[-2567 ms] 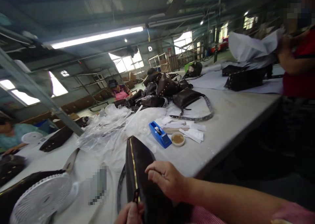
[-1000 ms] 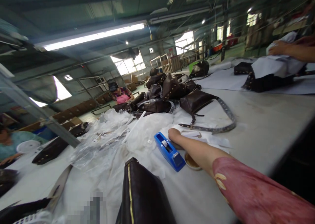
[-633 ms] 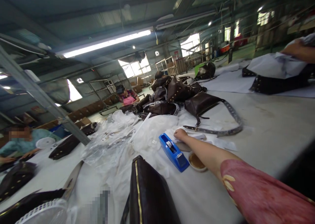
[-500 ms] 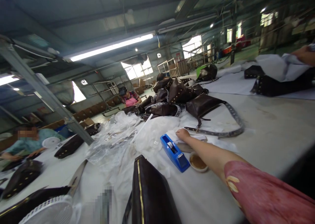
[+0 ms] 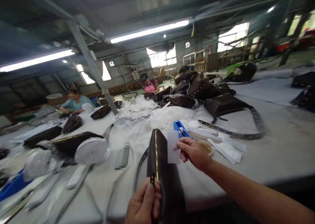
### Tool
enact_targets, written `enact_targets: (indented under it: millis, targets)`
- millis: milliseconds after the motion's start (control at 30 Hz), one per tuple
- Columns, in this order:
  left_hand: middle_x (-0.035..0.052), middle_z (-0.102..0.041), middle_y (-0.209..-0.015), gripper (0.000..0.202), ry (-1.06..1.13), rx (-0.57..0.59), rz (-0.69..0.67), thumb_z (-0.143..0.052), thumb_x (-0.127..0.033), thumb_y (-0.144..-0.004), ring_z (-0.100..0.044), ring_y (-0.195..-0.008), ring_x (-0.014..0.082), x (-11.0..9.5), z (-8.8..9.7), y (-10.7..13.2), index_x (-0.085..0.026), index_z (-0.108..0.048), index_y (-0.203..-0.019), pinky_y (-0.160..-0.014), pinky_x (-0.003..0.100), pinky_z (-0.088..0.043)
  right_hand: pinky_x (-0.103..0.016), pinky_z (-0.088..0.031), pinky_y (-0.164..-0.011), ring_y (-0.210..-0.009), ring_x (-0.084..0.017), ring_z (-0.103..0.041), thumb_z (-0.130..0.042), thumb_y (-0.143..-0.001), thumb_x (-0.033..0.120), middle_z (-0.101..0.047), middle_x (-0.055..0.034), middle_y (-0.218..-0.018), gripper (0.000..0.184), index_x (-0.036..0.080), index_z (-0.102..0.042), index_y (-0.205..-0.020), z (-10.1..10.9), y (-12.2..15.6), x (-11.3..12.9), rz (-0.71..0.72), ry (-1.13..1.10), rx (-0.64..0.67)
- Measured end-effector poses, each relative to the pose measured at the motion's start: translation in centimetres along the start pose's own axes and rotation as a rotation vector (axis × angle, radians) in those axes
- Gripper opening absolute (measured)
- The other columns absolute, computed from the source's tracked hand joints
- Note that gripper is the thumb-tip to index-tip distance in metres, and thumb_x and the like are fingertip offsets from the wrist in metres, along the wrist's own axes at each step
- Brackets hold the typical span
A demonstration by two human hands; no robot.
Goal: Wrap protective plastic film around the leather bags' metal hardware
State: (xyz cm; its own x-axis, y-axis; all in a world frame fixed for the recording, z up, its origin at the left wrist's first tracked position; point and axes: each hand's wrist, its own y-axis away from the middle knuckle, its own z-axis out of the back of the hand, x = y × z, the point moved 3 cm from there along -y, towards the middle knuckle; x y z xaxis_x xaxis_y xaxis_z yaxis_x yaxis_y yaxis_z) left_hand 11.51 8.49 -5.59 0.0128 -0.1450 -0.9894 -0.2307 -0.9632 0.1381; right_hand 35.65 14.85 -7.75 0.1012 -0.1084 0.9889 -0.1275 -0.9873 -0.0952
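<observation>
A dark brown bag with a gold zipper stands on edge in front of me on the grey table. My left hand is closed on the bag's near end, at the zipper pull. My right hand pinches a small white sheet of paper and holds it against the bag's right side. Just behind the paper sits a blue tape dispenser.
A small round dish and white paper strips lie right of the dispenser. A pile of brown bags with a studded strap is beyond. Clear plastic wraps and a white fan lie left. Other people sit at the far end.
My right hand has drawn back from the paper strips with a white sheet and now holds it at the bag. My left hand has come back into view on the bag's end.
</observation>
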Motion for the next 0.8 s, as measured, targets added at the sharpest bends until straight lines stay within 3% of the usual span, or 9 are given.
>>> enact_targets:
  millis: [33,100,200,300,433,500,600,700,800]
  targets:
    - [-0.0033,-0.056,-0.061,0.047,0.005,0.024,-0.027,-0.067,-0.064,-0.081,-0.04,-0.046,0.0054,-0.2,-0.1,0.1,-0.019,-0.068,-0.092,-0.049,0.02,-0.034,-0.021,-0.035,-0.04,-0.041,-0.008,-0.054,-0.061,-0.088,0.05,-0.07,-0.0036,-0.075,0.035,0.015,-0.062,-0.084,-1.8,2.2,0.2,-0.015,-0.035,0.072]
    - [-0.0053,-0.049,-0.054,0.04,-0.008,0.075,-0.076,-0.061,-0.057,-0.089,-0.041,-0.049,0.0069,-0.4,-0.1,0.3,-0.017,-0.067,-0.087,-0.052,0.019,-0.035,-0.021,-0.036,-0.042,-0.042,-0.009,-0.055,-0.061,-0.09,0.048,-0.065,-0.0001,-0.062,0.033,0.016,-0.064,-0.083,-4.5,5.8,0.5,-0.032,-0.027,0.165]
    - [-0.0071,-0.043,-0.05,0.036,-0.034,0.093,-0.103,-0.055,-0.051,-0.094,-0.039,-0.048,0.0075,-0.3,0.1,0.8,-0.017,-0.068,-0.089,-0.05,0.019,-0.032,-0.022,-0.039,-0.045,-0.045,-0.01,-0.054,-0.061,-0.091,0.045,-0.058,0.0025,-0.054,0.031,0.016,-0.066,-0.083,-6.7,8.9,0.4,-0.026,0.069,0.194]
    - [-0.0042,-0.053,-0.059,0.035,-0.046,0.06,-0.13,-0.058,-0.048,-0.093,-0.041,-0.048,0.0071,0.1,0.3,1.1,-0.016,-0.071,-0.092,-0.049,0.02,-0.033,-0.023,-0.04,-0.046,-0.045,-0.01,-0.052,-0.061,-0.091,0.047,-0.059,0.0019,-0.058,0.032,0.016,-0.066,-0.085,-7.3,10.2,0.0,-0.056,0.092,0.196]
    - [0.0051,-0.069,-0.093,0.033,-0.073,0.02,-0.203,-0.06,-0.044,-0.091,-0.045,-0.051,0.0059,-0.1,0.5,1.5,-0.015,-0.075,-0.087,-0.048,0.021,-0.035,-0.022,-0.035,-0.048,-0.048,-0.008,-0.046,-0.063,-0.089,0.053,-0.054,0.0044,-0.059,0.038,0.016,-0.066,-0.096,-7.5,11.0,0.5,-0.098,0.055,0.255]
    - [0.0039,-0.068,-0.083,0.032,-0.095,0.011,-0.225,-0.06,-0.043,-0.091,-0.043,-0.048,0.0059,-0.3,0.6,1.7,-0.014,-0.075,-0.086,-0.047,0.021,-0.035,-0.022,-0.033,-0.05,-0.053,-0.008,-0.043,-0.064,-0.087,0.054,-0.052,0.0036,-0.06,0.04,0.014,-0.067,-0.087,-7.8,11.4,1.0,-0.125,0.114,0.341]
    - [-0.003,-0.053,-0.055,0.034,-0.087,0.016,-0.212,-0.059,-0.045,-0.091,-0.042,-0.046,0.0077,-0.4,0.6,1.9,-0.014,-0.074,-0.087,-0.047,0.021,-0.034,-0.023,-0.03,-0.052,-0.056,-0.008,-0.042,-0.07,-0.082,0.053,-0.051,0.0019,-0.06,0.044,0.012,-0.064,-0.069,-8.2,11.9,1.3,-0.219,0.181,0.41]
    - [-0.0056,-0.046,-0.05,0.036,-0.028,0.024,-0.175,-0.059,-0.049,-0.091,-0.042,-0.048,0.0087,-0.1,0.6,2.0,-0.015,-0.072,-0.093,-0.047,0.019,-0.033,-0.022,-0.024,-0.049,-0.051,-0.007,-0.035,-0.075,-0.078,0.052,-0.045,0.0047,-0.055,0.042,0.013,-0.064,-0.068,-7.9,11.4,1.5,-0.248,0.053,0.318]
    - [-0.0055,-0.047,-0.052,0.037,-0.012,0.021,-0.154,-0.059,-0.05,-0.091,-0.042,-0.049,0.0088,-0.1,0.5,2.2,-0.016,-0.071,-0.097,-0.046,0.019,-0.032,-0.023,-0.02,-0.046,-0.048,-0.005,-0.03,-0.081,-0.074,0.048,-0.042,0.0073,-0.054,0.039,0.015,-0.061,-0.069,-7.0,10.1,1.4,-0.19,-0.116,0.098]
